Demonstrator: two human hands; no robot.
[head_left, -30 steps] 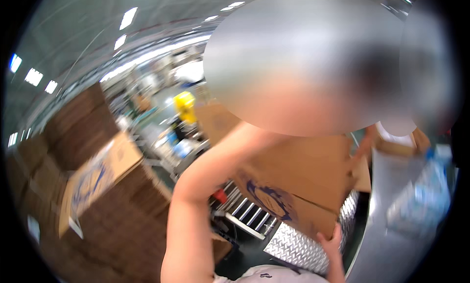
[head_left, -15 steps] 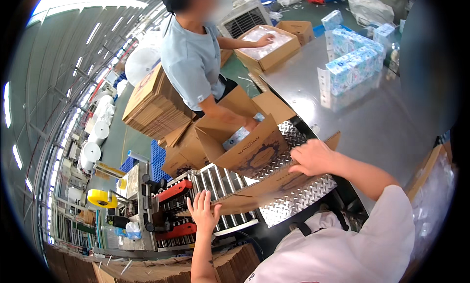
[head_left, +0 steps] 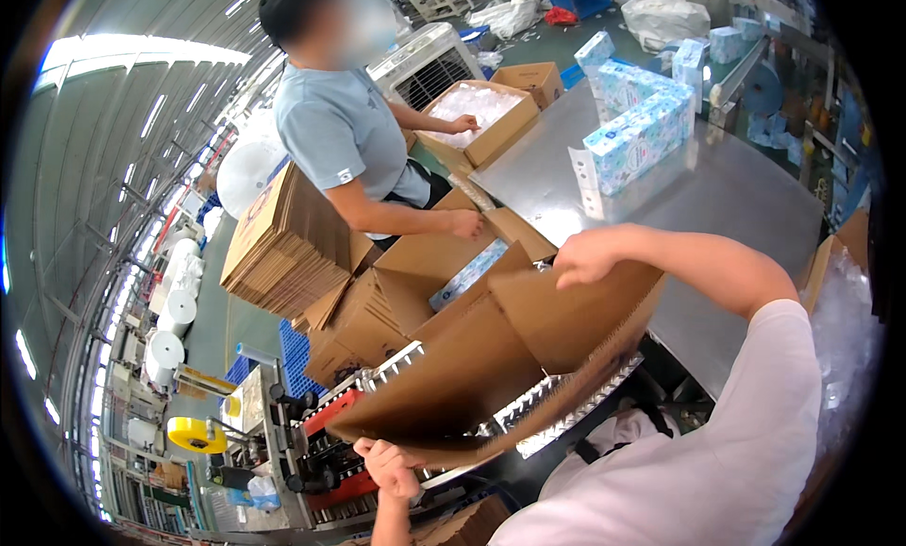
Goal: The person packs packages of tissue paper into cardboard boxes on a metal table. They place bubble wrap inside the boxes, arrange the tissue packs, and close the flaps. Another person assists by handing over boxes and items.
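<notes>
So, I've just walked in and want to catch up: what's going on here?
The person wearing the camera has a cardboard carton opened out over a metal plate, left hand gripping its lower corner, right hand at its upper edge. Across from them, a co-worker has one hand over a second carton with a blue-patterned pack inside, the other by a box of clear plastic. More patterned packs stand on the metal table.
</notes>
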